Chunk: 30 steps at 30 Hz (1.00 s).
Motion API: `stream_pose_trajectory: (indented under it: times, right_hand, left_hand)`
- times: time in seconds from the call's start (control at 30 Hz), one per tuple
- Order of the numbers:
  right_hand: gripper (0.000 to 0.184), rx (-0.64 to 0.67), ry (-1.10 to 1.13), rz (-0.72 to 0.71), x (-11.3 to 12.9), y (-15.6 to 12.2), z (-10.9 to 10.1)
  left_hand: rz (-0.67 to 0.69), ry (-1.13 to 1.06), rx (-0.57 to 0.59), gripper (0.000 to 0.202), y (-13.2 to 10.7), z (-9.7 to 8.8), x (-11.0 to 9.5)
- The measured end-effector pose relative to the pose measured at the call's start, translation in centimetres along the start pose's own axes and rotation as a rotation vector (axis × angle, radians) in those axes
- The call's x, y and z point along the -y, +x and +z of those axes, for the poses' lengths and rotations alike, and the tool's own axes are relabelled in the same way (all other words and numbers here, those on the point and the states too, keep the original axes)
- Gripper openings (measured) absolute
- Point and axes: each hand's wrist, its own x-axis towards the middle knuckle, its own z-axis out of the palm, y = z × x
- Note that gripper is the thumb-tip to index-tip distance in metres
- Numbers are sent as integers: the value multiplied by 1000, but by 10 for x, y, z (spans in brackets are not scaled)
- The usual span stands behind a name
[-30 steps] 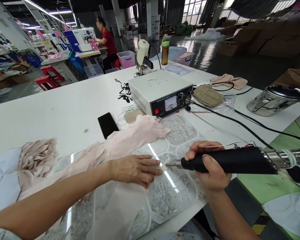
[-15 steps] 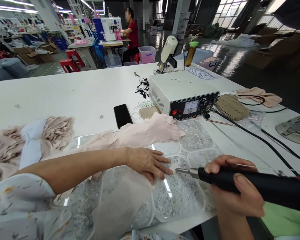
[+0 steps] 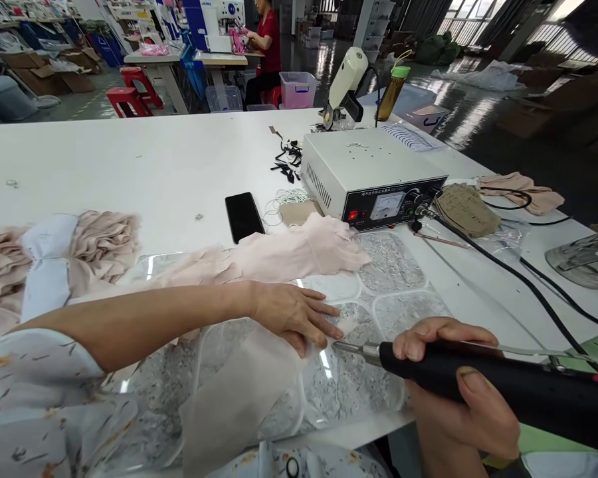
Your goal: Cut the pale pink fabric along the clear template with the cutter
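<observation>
My left hand (image 3: 289, 315) lies palm down with its fingers spread, pressing a thin pale beige piece of fabric (image 3: 244, 392) onto a glossy clear mat (image 3: 359, 392) with a grey stone pattern. My right hand (image 3: 458, 378) is wrapped round a thick black handheld ultrasonic tool (image 3: 433, 362). Its narrow metal tip (image 3: 351, 347) points left and sits close by my left fingertips, at the edge of the fabric. A small part of the fabric (image 3: 347, 325) shows beyond those fingers. Whether the tip touches the cloth, I cannot tell.
Behind my left hand lies pinkish fabric (image 3: 299, 249), near a phone (image 3: 244, 217) and a control box (image 3: 373, 176) with a cable (image 3: 508, 269). Bundled ruffled pieces (image 3: 104, 245) lie left. A glass jar (image 3: 585, 259) stands right. A person in red (image 3: 269, 40) sits at a sewing machine.
The tool's tip has moved left and slightly toward me, from right of my left fingertips to just below them. My left hand stays on the fabric. The view has tilted down.
</observation>
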Motion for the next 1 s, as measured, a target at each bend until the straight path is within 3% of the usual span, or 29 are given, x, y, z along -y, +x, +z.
stream_pose_trajectory:
  times: [0.4, 0.67, 1.0]
  right_hand:
    - [18, 1, -19, 3, -6, -1, 2]
    - [14, 47, -18, 1, -5, 0, 1]
    - [8, 94, -36, -17, -4, 2, 5]
  left_hand:
    - [45, -82, -148, 9, -2, 5, 4]
    - [41, -68, -105, 13, -2, 5, 3]
    - [41, -94, -144, 14, -2, 6, 4]
